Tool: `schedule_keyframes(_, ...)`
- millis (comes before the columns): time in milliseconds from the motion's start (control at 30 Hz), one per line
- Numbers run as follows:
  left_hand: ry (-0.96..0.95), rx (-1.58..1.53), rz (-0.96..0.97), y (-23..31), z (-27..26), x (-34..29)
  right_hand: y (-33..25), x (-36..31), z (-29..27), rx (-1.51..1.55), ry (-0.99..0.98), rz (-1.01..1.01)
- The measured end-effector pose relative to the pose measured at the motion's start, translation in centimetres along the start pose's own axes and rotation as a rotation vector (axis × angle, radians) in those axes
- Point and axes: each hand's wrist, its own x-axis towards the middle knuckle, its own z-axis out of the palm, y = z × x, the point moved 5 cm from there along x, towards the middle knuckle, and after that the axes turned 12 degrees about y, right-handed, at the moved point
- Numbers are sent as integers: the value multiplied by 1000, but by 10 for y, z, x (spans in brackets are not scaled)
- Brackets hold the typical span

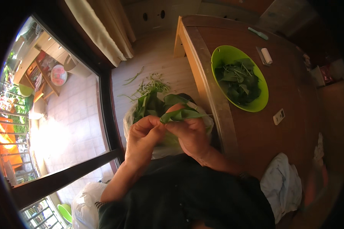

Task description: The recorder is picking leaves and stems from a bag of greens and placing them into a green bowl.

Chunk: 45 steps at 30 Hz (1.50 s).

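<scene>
Over my lap, both hands come together on a green leaf (183,114) with a thin stem sticking out to the right. My left hand (143,133) is closed in a pinch at the leaf's left end. The fingers of my right hand (189,133) are wrapped round its lower side. Just beyond and beneath the hands, a pale plastic bag (130,116) holds more leafy greens (151,105). To the right on the table stands a bright green oval basin (263,101) filled with picked leaves (239,82).
The wooden table (294,103) carries a small white device (279,116), a white roll (266,55) and a pale green-handled tool (258,33). Stripped stems (153,84) litter the floor ahead. A dark-framed glass door (107,103) stands close on the left; light cloth (281,183) lies at lower right.
</scene>
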Motion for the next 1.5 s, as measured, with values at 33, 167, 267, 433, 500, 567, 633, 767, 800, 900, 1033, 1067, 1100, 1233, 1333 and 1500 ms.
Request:
schedule_keyframes(33,-50,22,6,4,1,0,-2,-1,2,-5,7,-5)
schedule_keyframes(167,-115,85,47,3,1,-2,-4,6,-15,198,124,137)
schedule_keyframes(267,-73,79,41,1,-6,-1,-19,23,-36,277,141,57)
schedule_keyframes(433,-17,-10,65,1,-12,1,-64,51,-104,311,396,-228)
schedule_keyframes(500,-16,-48,71,4,-9,3,-67,55,-121,339,442,-124)
schedule_keyframes(567,-11,-25,69,6,-8,2,-55,52,-119,327,466,-36)
schedule_keyframes(633,-18,-3,61,8,-5,3,-39,39,-92,85,256,53)
schedule_keyframes(767,-33,52,12,4,-7,1,-20,18,-42,-123,2,77)
schedule_keyframes(800,-37,89,0,3,-8,0,-22,12,-26,-181,-60,96)
schedule_keyframes(900,-89,169,36,8,-2,-1,-15,6,-9,-261,-125,122)
schedule_keyframes(1033,-149,19,103,10,-3,2,-13,6,-9,-328,-99,136)
schedule_keyframes(1067,-138,19,106,10,-5,1,-14,7,-11,-397,-104,116)
schedule_keyframes(1100,-110,48,130,11,-6,1,-17,7,-8,-401,-74,108)
schedule_keyframes(1233,-20,343,176,14,-19,1,-21,8,-10,-329,-34,48)
schedule_keyframes(1333,18,353,239,20,-20,0,-23,9,-9,-369,-72,84)
schedule_keyframes(1500,-16,385,292,26,-20,1,-34,10,0,-671,-199,-103)
